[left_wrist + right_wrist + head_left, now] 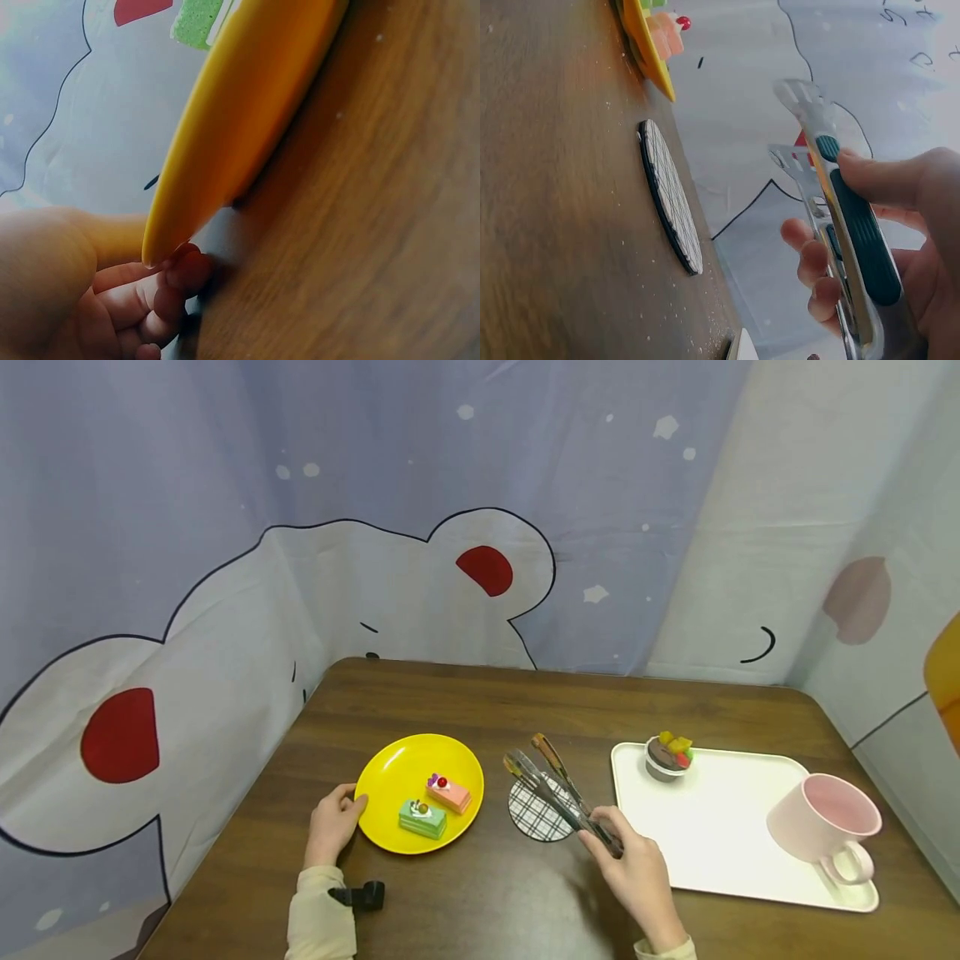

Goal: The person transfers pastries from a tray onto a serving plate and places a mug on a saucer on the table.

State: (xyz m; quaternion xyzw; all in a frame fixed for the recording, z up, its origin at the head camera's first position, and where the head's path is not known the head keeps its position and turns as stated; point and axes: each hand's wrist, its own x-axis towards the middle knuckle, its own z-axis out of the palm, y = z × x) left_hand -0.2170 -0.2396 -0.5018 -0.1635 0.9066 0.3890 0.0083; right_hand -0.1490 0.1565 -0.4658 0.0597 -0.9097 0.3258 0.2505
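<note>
My left hand pinches the left rim of a round yellow plate, thumb on top and fingertips curled under the edge. On the plate lie a green cake slice and a pink cake slice with a red berry on top. My right hand grips a pair of clear kitchen tongs with dark green grip pads. Their two arms are spread, nothing between the tips, and they point away to the left over a checked round coaster.
To the right is a white tray. A chocolate cupcake with fruit sits at its far left corner, and a pink mug stands at its right end. A patterned curtain hangs behind the wooden table.
</note>
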